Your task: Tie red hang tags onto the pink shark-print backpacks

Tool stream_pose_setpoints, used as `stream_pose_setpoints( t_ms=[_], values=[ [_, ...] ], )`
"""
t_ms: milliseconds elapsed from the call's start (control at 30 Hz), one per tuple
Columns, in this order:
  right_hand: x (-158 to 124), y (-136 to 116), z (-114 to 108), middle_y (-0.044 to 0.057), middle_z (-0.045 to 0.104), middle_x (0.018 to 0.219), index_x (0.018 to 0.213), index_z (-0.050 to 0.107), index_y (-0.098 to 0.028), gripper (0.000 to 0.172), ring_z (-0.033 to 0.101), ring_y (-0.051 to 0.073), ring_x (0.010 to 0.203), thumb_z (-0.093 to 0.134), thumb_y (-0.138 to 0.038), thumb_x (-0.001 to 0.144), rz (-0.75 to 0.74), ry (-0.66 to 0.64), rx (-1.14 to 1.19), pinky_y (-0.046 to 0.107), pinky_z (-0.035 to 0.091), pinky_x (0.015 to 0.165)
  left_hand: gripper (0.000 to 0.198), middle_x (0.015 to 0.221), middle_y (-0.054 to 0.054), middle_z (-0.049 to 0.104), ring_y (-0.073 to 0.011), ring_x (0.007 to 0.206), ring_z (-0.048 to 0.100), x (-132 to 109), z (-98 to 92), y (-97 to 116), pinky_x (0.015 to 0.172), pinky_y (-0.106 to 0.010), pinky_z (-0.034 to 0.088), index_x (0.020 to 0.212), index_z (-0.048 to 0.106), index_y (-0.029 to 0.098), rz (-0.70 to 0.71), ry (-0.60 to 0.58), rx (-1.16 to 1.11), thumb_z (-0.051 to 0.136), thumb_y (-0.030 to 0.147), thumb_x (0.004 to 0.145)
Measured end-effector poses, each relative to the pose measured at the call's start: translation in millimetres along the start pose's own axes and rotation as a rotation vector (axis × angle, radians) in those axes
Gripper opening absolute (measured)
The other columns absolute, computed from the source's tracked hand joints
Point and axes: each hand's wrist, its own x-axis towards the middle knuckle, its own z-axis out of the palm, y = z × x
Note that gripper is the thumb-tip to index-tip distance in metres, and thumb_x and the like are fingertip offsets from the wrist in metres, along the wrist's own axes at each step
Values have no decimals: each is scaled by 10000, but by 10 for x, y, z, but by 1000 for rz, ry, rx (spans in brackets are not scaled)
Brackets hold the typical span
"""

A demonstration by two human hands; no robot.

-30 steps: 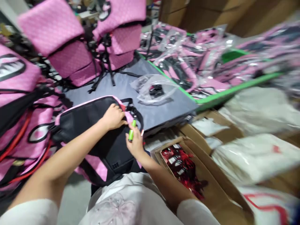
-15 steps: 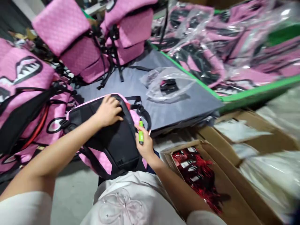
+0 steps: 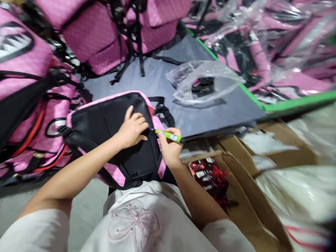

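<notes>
A black and pink backpack [image 3: 112,120] lies on the grey table with its black padded back panel up, close against my body. My left hand [image 3: 133,129] rests on that panel, fingers apart, holding nothing. At the panel's right edge my right hand [image 3: 170,148] is closed around a green pen-like tool [image 3: 172,136] with a black end. Its thin tip points left at the panel edge, near my left fingers; whether it touches the fabric I cannot tell. A black strap with a buckle [image 3: 165,112] lies beyond the bag's right side.
Pink backpacks [image 3: 89,35] stand at the back and left. A clear plastic bag [image 3: 183,87] with dark items lies on the grey table [image 3: 147,82]. Right of it is a green-edged bin [image 3: 296,101] of wrapped pink bags. A cardboard box [image 3: 244,189] holds red packets [image 3: 210,175].
My left hand has moved right and down across the panel. My right hand has turned the green tool from upright to nearly level, its tip toward the panel edge. The view has shifted.
</notes>
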Motion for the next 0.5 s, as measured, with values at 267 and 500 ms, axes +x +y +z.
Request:
stream_pose_setpoints(
  t_ms=[267,500],
  values=[
    [-117,-13,37,26,684,995,1122,586,-244,304,673,154,851,561,-449,899,-35,-149,20,278,545,769,212,826,-46,645,-348,1052,541,-27,166,-81,1058,-778,111,819,663,240,-2,135,-125,682,444,764],
    [-124,45,-63,-49,546,593,788,567,-197,282,493,87,481,610,-470,847,46,-45,27,211,416,470,220,1164,-104,625,-350,1282,443,-247,260,186,1120,-713,109,861,635,199,-104,181,-56,652,415,821]
  ],
)
